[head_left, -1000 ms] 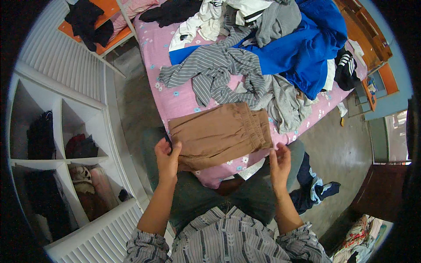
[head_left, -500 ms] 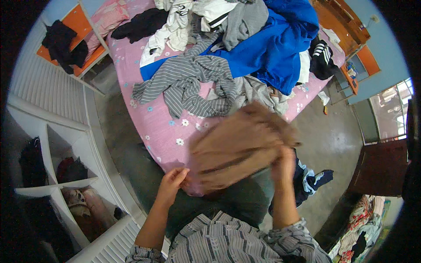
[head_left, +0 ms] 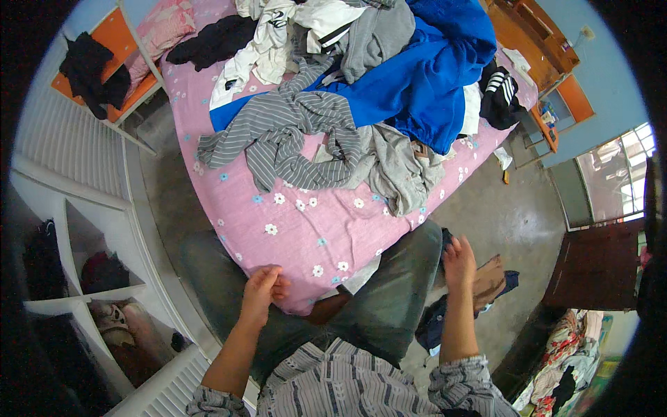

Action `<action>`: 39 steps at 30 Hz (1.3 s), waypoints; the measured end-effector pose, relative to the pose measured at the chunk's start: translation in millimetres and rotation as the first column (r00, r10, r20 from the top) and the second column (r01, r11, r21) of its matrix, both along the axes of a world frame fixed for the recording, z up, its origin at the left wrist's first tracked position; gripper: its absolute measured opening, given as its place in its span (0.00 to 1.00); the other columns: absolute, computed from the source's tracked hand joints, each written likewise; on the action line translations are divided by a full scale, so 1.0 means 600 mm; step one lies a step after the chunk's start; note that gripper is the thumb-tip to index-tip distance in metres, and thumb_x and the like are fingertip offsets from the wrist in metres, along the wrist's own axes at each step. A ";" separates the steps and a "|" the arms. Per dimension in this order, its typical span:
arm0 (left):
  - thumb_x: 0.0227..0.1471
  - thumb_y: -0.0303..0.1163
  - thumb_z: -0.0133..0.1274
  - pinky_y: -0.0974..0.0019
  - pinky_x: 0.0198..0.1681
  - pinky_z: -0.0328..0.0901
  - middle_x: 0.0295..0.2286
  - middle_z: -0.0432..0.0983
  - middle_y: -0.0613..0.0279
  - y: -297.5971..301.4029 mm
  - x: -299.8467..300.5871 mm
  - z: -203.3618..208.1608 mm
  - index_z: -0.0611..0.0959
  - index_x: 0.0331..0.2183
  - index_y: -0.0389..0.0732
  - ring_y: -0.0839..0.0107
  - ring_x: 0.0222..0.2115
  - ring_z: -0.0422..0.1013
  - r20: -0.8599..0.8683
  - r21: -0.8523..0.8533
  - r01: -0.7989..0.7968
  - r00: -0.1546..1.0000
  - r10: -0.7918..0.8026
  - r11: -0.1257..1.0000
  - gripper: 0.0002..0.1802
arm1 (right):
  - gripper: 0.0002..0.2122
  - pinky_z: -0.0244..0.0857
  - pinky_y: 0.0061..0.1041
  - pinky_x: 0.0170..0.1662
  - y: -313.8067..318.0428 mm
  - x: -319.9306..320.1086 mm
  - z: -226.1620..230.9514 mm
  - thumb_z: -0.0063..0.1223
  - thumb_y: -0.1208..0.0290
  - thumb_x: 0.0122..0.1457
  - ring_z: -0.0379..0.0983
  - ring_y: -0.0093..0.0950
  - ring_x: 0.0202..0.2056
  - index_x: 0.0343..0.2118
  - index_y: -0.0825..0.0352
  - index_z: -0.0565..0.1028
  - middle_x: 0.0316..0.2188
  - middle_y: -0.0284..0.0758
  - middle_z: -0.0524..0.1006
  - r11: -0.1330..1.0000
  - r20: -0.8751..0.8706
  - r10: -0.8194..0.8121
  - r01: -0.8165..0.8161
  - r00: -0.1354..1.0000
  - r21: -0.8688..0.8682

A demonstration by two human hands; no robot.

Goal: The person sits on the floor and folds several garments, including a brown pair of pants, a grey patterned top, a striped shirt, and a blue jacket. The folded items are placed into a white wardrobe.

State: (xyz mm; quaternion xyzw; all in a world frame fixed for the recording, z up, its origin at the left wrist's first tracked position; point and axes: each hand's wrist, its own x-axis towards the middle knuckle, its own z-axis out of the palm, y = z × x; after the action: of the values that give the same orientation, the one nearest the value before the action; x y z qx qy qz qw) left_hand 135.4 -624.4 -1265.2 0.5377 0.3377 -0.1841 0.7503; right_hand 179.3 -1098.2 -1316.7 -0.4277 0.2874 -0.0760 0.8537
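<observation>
My left hand [head_left: 264,295] hovers over the near corner of the bed, fingers loosely bent and apart, with nothing in it. Beyond my right knee my right hand [head_left: 459,264] is open and holds nothing. The brown garment [head_left: 490,283] lies just past it, on a dark and light-blue clothes heap [head_left: 434,323] on the floor. On the pink flowered bedsheet [head_left: 299,236] are a grey striped top [head_left: 278,132], a light grey garment [head_left: 399,170], a large blue garment [head_left: 431,90], and white, grey and black clothes.
Open shelves [head_left: 104,295] with clothes stand at the left. An orange chair [head_left: 114,42] with a black garment is at the far left. A wooden desk [head_left: 535,42] stands far right. More clothes [head_left: 566,361] are piled low at the right, near a dark brown cabinet [head_left: 594,267].
The brown garment has left both hands and now lies on the floor heap at the right. My right hand has opened and moved slightly right. The bed's near corner is uncovered.
</observation>
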 end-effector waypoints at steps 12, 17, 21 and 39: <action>0.58 0.47 0.42 0.64 0.37 0.67 0.40 0.74 0.55 -0.004 -0.006 -0.001 0.73 0.46 0.41 0.68 0.37 0.71 0.075 -0.244 0.039 0.997 -0.021 0.969 0.22 | 0.18 0.66 0.35 0.26 0.380 0.156 0.179 0.55 0.69 0.47 0.73 0.43 0.21 0.40 0.73 0.73 0.23 0.52 0.75 0.247 -0.227 0.572 -0.429 0.788 -0.869; 0.58 0.54 0.33 0.50 0.52 0.61 0.49 0.68 0.50 -0.010 0.017 -0.010 0.68 0.53 0.38 0.57 0.50 0.65 0.106 -0.808 -0.059 0.964 0.243 0.586 0.33 | 0.21 0.66 0.38 0.45 0.488 -0.037 0.217 0.54 0.72 0.48 0.72 0.45 0.40 0.48 0.66 0.71 0.39 0.46 0.75 0.069 -0.041 0.977 -0.495 0.208 -0.866; 0.56 0.44 0.41 0.51 0.52 0.63 0.47 0.69 0.45 0.001 0.014 0.011 0.69 0.51 0.33 0.53 0.46 0.69 0.025 -0.786 -0.149 0.962 0.271 0.600 0.29 | 0.21 0.64 0.34 0.47 0.469 -0.074 0.223 0.59 0.69 0.51 0.72 0.37 0.40 0.49 0.66 0.70 0.39 0.41 0.76 0.286 0.074 0.936 -0.621 0.344 -0.729; 0.55 0.39 0.44 0.49 0.58 0.52 0.51 0.66 0.56 0.209 0.054 0.224 0.70 0.51 0.41 0.58 0.53 0.61 0.501 -0.603 -0.314 0.566 0.655 0.733 0.23 | 0.21 0.66 0.25 0.37 0.341 0.167 0.386 0.37 0.55 0.64 0.73 0.26 0.31 0.39 0.71 0.74 0.31 0.40 0.77 0.896 0.330 0.277 -0.119 0.903 -0.427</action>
State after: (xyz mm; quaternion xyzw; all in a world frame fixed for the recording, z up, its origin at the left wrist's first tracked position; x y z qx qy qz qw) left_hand 167.9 -499.2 -1130.9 0.2590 0.1212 0.1765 0.9418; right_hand 279.7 -893.6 -1084.9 -0.5961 0.0481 -0.1258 0.7915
